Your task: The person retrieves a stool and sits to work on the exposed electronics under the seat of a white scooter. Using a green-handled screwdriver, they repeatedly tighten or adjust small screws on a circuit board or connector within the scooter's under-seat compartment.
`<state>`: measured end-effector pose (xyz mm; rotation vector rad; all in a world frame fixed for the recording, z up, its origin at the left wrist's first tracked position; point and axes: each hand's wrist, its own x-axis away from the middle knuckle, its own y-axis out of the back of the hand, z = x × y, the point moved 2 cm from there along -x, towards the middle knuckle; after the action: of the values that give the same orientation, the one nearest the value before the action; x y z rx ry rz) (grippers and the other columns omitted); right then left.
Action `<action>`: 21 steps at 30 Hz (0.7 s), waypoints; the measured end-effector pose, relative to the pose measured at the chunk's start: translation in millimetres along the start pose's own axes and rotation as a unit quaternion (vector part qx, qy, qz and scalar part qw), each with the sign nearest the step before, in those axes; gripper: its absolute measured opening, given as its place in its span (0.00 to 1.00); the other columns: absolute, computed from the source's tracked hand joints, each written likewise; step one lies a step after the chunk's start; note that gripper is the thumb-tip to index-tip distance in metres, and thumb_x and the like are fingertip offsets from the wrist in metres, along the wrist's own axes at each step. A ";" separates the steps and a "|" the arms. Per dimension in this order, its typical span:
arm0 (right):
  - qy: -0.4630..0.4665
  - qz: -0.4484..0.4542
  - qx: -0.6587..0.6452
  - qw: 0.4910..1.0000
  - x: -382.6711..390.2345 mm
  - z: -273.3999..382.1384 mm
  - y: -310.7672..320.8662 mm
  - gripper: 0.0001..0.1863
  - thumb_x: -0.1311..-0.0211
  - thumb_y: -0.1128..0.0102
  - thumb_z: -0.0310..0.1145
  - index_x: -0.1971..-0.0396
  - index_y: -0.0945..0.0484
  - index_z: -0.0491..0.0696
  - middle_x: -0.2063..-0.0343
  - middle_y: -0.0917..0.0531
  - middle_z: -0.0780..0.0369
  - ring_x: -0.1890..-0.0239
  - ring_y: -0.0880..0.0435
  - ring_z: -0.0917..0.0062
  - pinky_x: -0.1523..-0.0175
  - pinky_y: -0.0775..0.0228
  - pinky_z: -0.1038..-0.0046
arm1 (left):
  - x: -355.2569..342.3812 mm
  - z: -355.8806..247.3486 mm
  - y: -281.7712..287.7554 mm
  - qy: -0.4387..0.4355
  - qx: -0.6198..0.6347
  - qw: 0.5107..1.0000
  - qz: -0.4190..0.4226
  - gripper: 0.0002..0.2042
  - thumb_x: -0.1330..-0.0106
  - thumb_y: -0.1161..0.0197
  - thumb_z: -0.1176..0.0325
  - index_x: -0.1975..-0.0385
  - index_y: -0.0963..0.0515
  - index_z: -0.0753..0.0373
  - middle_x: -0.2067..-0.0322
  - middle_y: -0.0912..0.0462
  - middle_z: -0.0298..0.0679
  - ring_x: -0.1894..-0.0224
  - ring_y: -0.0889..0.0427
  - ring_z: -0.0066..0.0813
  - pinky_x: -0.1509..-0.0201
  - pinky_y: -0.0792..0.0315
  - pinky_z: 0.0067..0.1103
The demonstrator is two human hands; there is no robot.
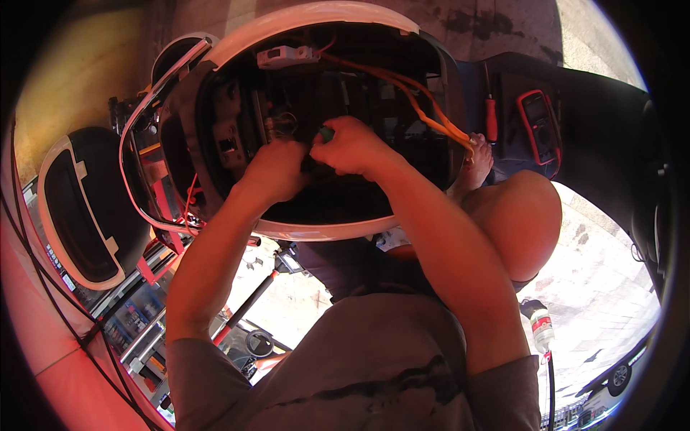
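Both my hands reach into the dark, open compartment of a scooter body with a pale rim (338,231). My right hand (352,147) is closed around a green-handled tool (327,133), of which only the rounded handle end shows; its working end is lost in shadow. Close beside it, my left hand (277,169) is curled with its fingertips hidden, so what it grips cannot be made out. Thin bare-looking wires (286,123) stand just beyond the left hand. A white circuit breaker (287,57) sits at the compartment's far edge, and orange cables (420,108) run right from it.
On the dark surface at right lie a red-handled screwdriver (491,118) and a red-cased multimeter (537,128). A detached scooter seat or cover (86,208) is at left. A chrome rail (129,165) curves beside the compartment. My bare foot (478,161) rests by the orange cables.
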<state>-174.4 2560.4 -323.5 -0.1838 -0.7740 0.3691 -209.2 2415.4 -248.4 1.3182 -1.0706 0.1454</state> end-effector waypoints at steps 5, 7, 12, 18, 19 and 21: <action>-0.016 0.010 -0.024 1.000 0.4 0.6 2.0 0.09 0.42 0.30 0.34 0.64 0.19 0.48 0.71 0.16 0.64 0.70 0.19 0.79 0.67 0.23 0.75 | 5.5 4.2 -0.9 0.073 0.312 0.940 -0.115 0.14 0.39 0.36 0.76 0.53 0.17 0.69 0.61 0.11 0.51 0.62 0.11 0.44 0.58 0.19 0.32; -0.018 0.002 -0.014 1.000 0.8 0.9 1.4 0.10 0.41 0.30 0.34 0.62 0.19 0.48 0.70 0.16 0.64 0.71 0.19 0.79 0.67 0.23 0.75 | 6.5 4.3 -6.2 0.108 0.330 0.932 -0.101 0.13 0.39 0.37 0.76 0.54 0.16 0.68 0.61 0.11 0.51 0.58 0.10 0.48 0.53 0.19 0.34; -0.049 0.001 -0.014 0.999 0.8 -0.6 6.0 0.11 0.40 0.30 0.34 0.60 0.19 0.47 0.68 0.14 0.63 0.71 0.19 0.79 0.68 0.24 0.75 | -0.2 7.6 -11.5 0.110 0.263 0.955 -0.085 0.12 0.40 0.36 0.74 0.57 0.15 0.66 0.64 0.11 0.51 0.59 0.11 0.49 0.53 0.19 0.34; -0.064 -0.013 0.003 0.998 2.6 -2.7 9.4 0.09 0.38 0.31 0.34 0.61 0.18 0.48 0.68 0.14 0.63 0.72 0.19 0.78 0.68 0.24 0.74 | -11.9 12.0 -17.6 0.082 0.216 0.970 -0.070 0.11 0.41 0.36 0.74 0.60 0.14 0.67 0.66 0.12 0.52 0.61 0.10 0.42 0.54 0.19 0.31; -0.067 -0.016 0.006 0.998 3.0 -3.2 9.3 0.09 0.38 0.31 0.34 0.61 0.18 0.48 0.68 0.15 0.63 0.72 0.19 0.78 0.68 0.24 0.74 | -13.7 13.0 -18.7 0.073 0.210 0.973 -0.061 0.11 0.41 0.35 0.74 0.60 0.13 0.67 0.66 0.11 0.51 0.61 0.10 0.41 0.54 0.19 0.31; -0.066 -0.020 0.005 0.998 3.3 -3.6 9.5 0.08 0.38 0.31 0.33 0.61 0.18 0.49 0.70 0.15 0.63 0.72 0.18 0.78 0.68 0.24 0.74 | -17.0 15.3 -19.2 0.052 0.205 0.976 -0.049 0.11 0.40 0.35 0.73 0.60 0.13 0.67 0.66 0.11 0.51 0.61 0.10 0.40 0.54 0.20 0.30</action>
<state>-172.1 2570.4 -326.8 -0.1348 -0.9045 0.3486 -214.6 2404.6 -275.7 1.7112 -0.9122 0.3720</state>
